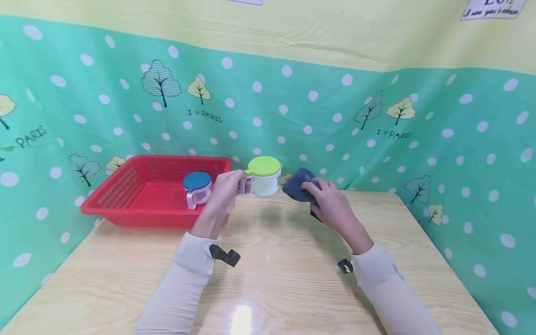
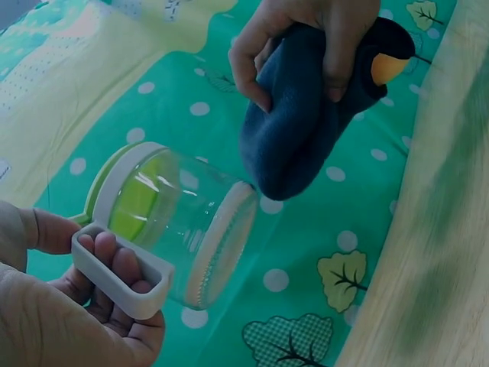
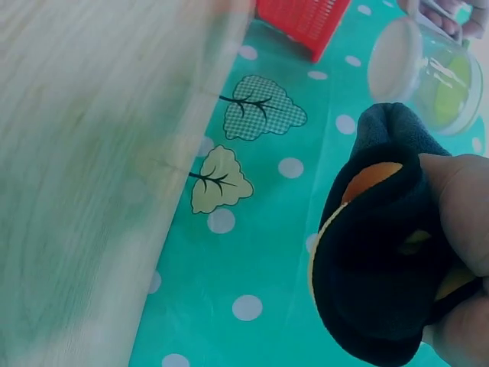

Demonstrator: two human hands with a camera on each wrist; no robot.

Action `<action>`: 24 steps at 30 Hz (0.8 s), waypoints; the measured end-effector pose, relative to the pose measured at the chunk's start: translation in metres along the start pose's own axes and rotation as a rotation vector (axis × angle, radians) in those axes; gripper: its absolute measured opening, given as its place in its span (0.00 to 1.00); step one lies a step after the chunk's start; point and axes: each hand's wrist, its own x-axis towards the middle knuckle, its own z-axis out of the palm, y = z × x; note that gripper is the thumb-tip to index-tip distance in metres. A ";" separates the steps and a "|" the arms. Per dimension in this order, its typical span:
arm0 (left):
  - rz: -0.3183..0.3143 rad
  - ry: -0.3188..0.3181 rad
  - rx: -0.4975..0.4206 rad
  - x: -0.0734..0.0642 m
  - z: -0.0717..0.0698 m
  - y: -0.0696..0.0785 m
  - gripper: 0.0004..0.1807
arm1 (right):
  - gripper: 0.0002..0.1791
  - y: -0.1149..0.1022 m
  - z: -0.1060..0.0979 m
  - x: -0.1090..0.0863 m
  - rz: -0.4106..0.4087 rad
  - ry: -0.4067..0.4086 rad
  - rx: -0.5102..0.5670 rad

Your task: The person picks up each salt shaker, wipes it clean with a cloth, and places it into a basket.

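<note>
My left hand grips the pale handle of a clear seasoning jar with a lime-green lid. Several fingers pass through the handle loop, and the jar is held up over the table, upright in the head view. To its right, my right hand pinches a bunched dark blue cloth with thumb and fingers. Orange lining shows inside its folded opening in the right wrist view. The cloth's rounded end is close to the jar's base in the left wrist view.
A red plastic basket stands at the back left of the wooden table. Inside it is a similar jar with a blue lid and white handle. A polka-dotted green and yellow curtain hangs behind the table and along its sides.
</note>
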 end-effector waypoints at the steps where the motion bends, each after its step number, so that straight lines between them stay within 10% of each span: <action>1: 0.003 0.000 -0.004 0.000 0.001 0.000 0.11 | 0.31 0.000 0.001 0.000 -0.008 0.005 -0.010; 24: 0.023 -0.067 -0.067 -0.004 0.016 -0.006 0.15 | 0.30 0.000 0.005 -0.004 -0.085 0.151 -0.215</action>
